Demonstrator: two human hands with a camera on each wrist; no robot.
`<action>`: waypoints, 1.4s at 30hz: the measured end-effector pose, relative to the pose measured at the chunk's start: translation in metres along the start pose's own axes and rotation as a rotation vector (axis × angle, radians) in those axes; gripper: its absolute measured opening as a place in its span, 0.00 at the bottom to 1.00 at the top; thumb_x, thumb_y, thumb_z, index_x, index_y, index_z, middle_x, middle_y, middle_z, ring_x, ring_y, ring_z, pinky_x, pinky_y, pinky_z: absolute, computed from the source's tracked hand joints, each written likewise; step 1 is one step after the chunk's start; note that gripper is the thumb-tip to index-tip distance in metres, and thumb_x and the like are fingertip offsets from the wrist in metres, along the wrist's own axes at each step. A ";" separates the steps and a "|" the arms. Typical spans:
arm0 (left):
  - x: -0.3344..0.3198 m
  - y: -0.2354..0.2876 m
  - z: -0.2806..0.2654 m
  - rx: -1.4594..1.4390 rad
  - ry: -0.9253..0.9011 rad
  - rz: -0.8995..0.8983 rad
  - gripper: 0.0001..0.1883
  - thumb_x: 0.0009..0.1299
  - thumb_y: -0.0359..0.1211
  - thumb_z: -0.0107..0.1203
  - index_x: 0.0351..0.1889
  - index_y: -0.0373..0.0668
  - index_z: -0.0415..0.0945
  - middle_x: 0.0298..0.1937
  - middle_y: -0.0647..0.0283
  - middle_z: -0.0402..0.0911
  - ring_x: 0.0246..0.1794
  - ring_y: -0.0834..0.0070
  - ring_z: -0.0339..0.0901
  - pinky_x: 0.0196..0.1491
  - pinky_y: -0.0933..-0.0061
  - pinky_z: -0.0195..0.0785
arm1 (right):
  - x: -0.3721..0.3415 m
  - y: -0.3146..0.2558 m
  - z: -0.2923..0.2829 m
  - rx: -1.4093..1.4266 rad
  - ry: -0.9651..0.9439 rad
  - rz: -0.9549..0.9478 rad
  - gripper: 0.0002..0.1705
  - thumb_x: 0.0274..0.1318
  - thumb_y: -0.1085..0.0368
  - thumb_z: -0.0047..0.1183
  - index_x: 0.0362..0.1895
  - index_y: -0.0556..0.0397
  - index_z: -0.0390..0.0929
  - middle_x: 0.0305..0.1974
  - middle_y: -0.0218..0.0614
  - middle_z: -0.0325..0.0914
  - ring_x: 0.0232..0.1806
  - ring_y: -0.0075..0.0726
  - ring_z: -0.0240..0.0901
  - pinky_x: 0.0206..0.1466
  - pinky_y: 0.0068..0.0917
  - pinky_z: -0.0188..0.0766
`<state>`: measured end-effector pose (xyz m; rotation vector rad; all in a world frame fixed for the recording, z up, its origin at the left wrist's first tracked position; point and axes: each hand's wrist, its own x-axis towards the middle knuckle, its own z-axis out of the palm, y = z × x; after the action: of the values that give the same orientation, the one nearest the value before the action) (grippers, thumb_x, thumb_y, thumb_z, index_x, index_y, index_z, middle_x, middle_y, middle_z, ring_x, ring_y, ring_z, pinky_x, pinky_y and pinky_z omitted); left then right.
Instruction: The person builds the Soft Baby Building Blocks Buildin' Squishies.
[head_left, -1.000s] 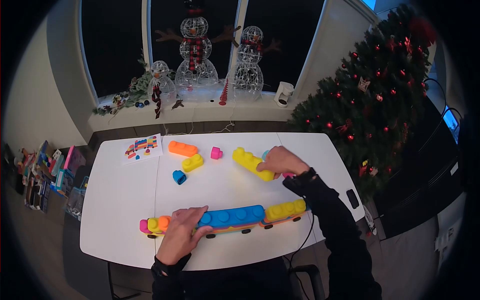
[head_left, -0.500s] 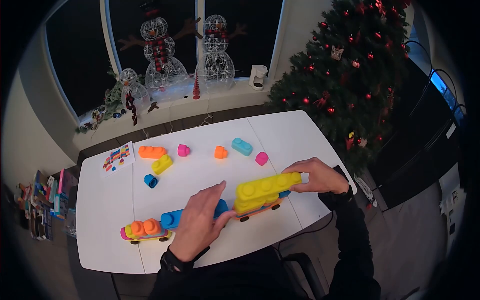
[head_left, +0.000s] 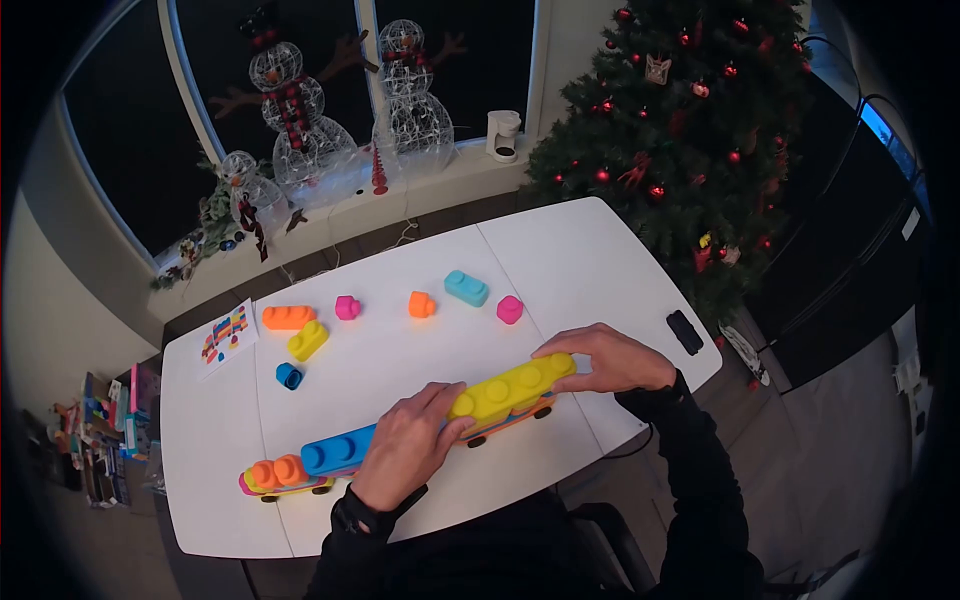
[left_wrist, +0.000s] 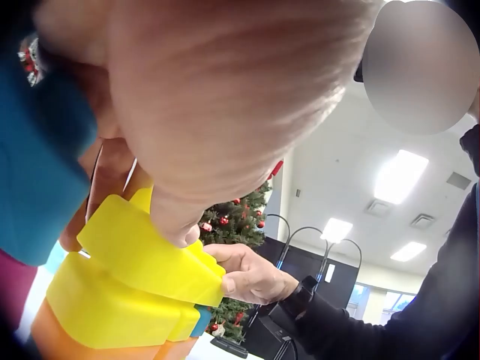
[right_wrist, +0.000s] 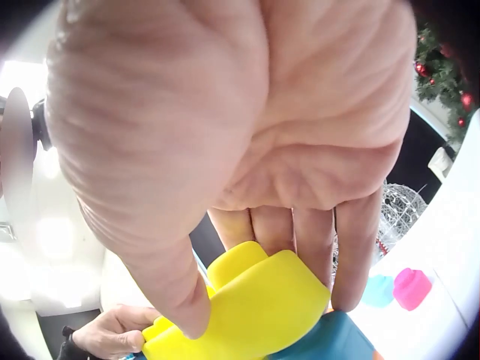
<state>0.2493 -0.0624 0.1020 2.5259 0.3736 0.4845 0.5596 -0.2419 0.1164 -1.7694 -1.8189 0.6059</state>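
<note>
A long yellow block [head_left: 513, 388] lies along the top of the right car of a toy block train. My left hand [head_left: 408, 450] pinches its left end, the thumb on the near side and fingers on the far side. At the other end, my right hand [head_left: 618, 362] holds it between thumb and fingers. Under it, the left wrist view shows a lower yellow block [left_wrist: 112, 307] with orange beneath. The long blue block [head_left: 338, 452] on the middle car is partly hidden by my left hand. Orange blocks [head_left: 275, 472] top the left car.
Toward the table's far side lie loose blocks: orange [head_left: 290, 318], yellow [head_left: 308, 341], dark blue [head_left: 289, 377], pink [head_left: 347, 307], a small orange [head_left: 422, 304], light blue [head_left: 466, 288] and another pink [head_left: 509, 310]. A picture sheet [head_left: 228, 338] is at left, a black object [head_left: 684, 332] at right.
The long yellow block came from the table's far side onto the right car in my right hand. My left hand shifted right from the blue block to the yellow one's left end.
</note>
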 end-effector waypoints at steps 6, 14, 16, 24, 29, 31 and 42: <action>0.000 -0.001 -0.002 -0.017 -0.043 -0.046 0.22 0.83 0.39 0.70 0.70 0.37 0.84 0.61 0.50 0.91 0.48 0.44 0.91 0.55 0.50 0.84 | -0.005 0.016 0.013 0.089 -0.011 0.045 0.31 0.70 0.60 0.77 0.74 0.52 0.86 0.65 0.45 0.91 0.65 0.55 0.89 0.72 0.45 0.83; -0.002 -0.003 0.003 0.018 -0.029 -0.031 0.23 0.83 0.39 0.69 0.72 0.37 0.84 0.60 0.51 0.91 0.52 0.43 0.89 0.56 0.49 0.84 | -0.009 0.017 0.025 0.138 0.057 0.030 0.33 0.64 0.67 0.81 0.72 0.54 0.86 0.64 0.44 0.91 0.63 0.51 0.89 0.71 0.41 0.83; -0.001 -0.004 0.001 -0.003 -0.056 -0.028 0.24 0.84 0.39 0.68 0.72 0.36 0.84 0.60 0.50 0.91 0.52 0.42 0.89 0.57 0.49 0.85 | -0.010 0.016 0.026 0.144 0.059 0.040 0.34 0.61 0.69 0.82 0.71 0.54 0.86 0.63 0.44 0.92 0.63 0.49 0.89 0.72 0.41 0.83; -0.003 -0.012 0.007 -0.011 -0.030 -0.001 0.23 0.84 0.38 0.67 0.72 0.36 0.82 0.58 0.49 0.90 0.52 0.42 0.89 0.57 0.47 0.84 | -0.009 0.016 0.029 0.128 0.077 0.029 0.33 0.64 0.66 0.80 0.72 0.55 0.85 0.61 0.45 0.92 0.60 0.51 0.90 0.68 0.41 0.84; -0.004 -0.012 0.005 -0.001 -0.049 -0.020 0.23 0.84 0.38 0.67 0.72 0.39 0.81 0.58 0.50 0.90 0.54 0.42 0.89 0.57 0.47 0.84 | -0.009 0.019 0.032 0.138 0.066 0.039 0.34 0.63 0.65 0.81 0.72 0.54 0.85 0.61 0.45 0.92 0.61 0.50 0.89 0.69 0.41 0.84; -0.006 -0.013 0.004 0.005 -0.037 -0.021 0.22 0.84 0.37 0.67 0.72 0.40 0.81 0.59 0.50 0.90 0.54 0.42 0.88 0.57 0.46 0.84 | -0.008 0.017 0.033 0.135 0.059 0.059 0.35 0.62 0.66 0.82 0.72 0.55 0.85 0.61 0.44 0.92 0.61 0.49 0.89 0.70 0.40 0.84; -0.012 -0.005 -0.006 0.124 -0.006 0.030 0.26 0.82 0.36 0.70 0.74 0.37 0.80 0.64 0.48 0.88 0.64 0.43 0.86 0.69 0.49 0.79 | -0.004 0.016 0.031 0.106 0.047 0.021 0.35 0.63 0.60 0.82 0.72 0.53 0.86 0.61 0.45 0.92 0.59 0.54 0.89 0.67 0.42 0.84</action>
<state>0.2352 -0.0600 0.1005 2.6551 0.3744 0.4794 0.5516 -0.2436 0.0828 -1.7205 -1.7064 0.6518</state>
